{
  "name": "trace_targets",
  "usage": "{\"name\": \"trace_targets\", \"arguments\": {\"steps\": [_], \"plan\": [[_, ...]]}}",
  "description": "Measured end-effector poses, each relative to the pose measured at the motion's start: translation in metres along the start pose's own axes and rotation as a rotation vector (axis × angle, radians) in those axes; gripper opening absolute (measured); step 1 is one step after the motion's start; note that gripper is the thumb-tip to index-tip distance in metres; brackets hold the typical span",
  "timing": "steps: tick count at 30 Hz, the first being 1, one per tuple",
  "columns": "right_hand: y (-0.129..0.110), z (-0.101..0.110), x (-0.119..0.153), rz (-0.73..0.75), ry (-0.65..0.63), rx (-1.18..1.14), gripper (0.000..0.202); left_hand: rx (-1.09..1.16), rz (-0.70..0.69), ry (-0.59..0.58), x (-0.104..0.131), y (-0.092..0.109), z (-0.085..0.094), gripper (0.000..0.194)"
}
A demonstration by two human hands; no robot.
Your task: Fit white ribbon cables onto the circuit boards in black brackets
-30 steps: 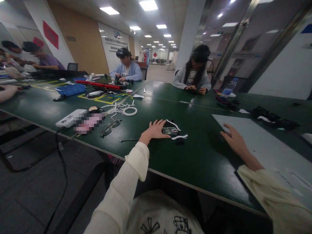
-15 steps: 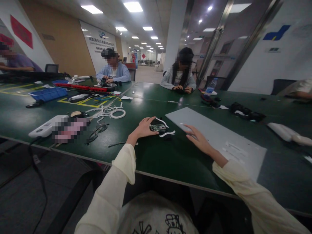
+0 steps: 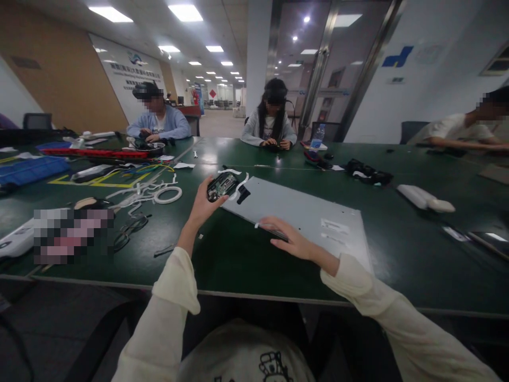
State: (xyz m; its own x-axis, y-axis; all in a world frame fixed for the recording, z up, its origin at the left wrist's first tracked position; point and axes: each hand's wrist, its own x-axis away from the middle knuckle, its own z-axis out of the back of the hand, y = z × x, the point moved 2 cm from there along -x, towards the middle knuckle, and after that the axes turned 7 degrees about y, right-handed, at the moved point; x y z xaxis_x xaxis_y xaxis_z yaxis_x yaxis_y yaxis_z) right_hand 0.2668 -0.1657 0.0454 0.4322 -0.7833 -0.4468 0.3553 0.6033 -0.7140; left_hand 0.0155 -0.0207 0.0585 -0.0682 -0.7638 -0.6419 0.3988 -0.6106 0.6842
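My left hand (image 3: 202, 204) is closed round the near-left edge of a black device with a bare green circuit board (image 3: 223, 185). Curved white strips (image 3: 240, 185) stick out from the device, and a black flap (image 3: 243, 195) hangs at its right, over the corner of a grey panel (image 3: 302, 204). Lower right, my right hand (image 3: 292, 240) hovers by the panel's near edge, its fingers close together. At its fingertips shows a small white piece (image 3: 257, 225). A thin dark line runs under the fingers; I cannot make out what it is.
Left lie a white tape ring (image 3: 167, 194), loose white strips, glasses (image 3: 133, 228) and a white box (image 3: 24, 233). A blue tray (image 3: 34, 171) sits farther left. Right are a white device (image 3: 423, 198) and black goggles (image 3: 368, 172). Several people sit round the green table (image 3: 242, 270).
My view has turned right. My left hand has lifted and tilted the device toward the panel's corner. My right hand, with the white piece, has come back to the panel's near edge.
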Motion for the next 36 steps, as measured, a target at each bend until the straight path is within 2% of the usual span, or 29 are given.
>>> {"name": "trace_targets", "arguments": {"steps": [3,6,14,22,27,32,36], "plan": [[-0.018,-0.017,-0.003,0.063,-0.105,-0.051,0.038,-0.058,-0.038,-0.024,0.002,0.006,-0.004,0.073],[-0.029,-0.032,-0.007,0.100,-0.173,-0.136,0.035,-0.132,-0.098,-0.109,0.006,0.014,-0.011,0.072],[-0.041,-0.058,-0.016,0.111,-0.269,-0.312,0.037,-0.217,-0.200,-0.306,0.016,0.021,-0.030,0.071],[-0.041,-0.058,-0.017,0.127,-0.284,-0.261,0.038,-0.192,-0.242,-0.560,0.030,0.025,-0.038,0.075],[-0.039,-0.057,-0.016,0.115,-0.291,-0.209,0.039,-0.166,-0.228,-0.680,0.030,0.024,-0.054,0.083],[-0.038,-0.058,-0.015,0.115,-0.292,-0.190,0.039,-0.149,-0.240,-0.725,0.029,0.025,-0.071,0.091],[-0.039,-0.058,-0.015,0.111,-0.292,-0.185,0.038,-0.161,-0.217,-0.754,0.028,0.026,-0.074,0.092]]}}
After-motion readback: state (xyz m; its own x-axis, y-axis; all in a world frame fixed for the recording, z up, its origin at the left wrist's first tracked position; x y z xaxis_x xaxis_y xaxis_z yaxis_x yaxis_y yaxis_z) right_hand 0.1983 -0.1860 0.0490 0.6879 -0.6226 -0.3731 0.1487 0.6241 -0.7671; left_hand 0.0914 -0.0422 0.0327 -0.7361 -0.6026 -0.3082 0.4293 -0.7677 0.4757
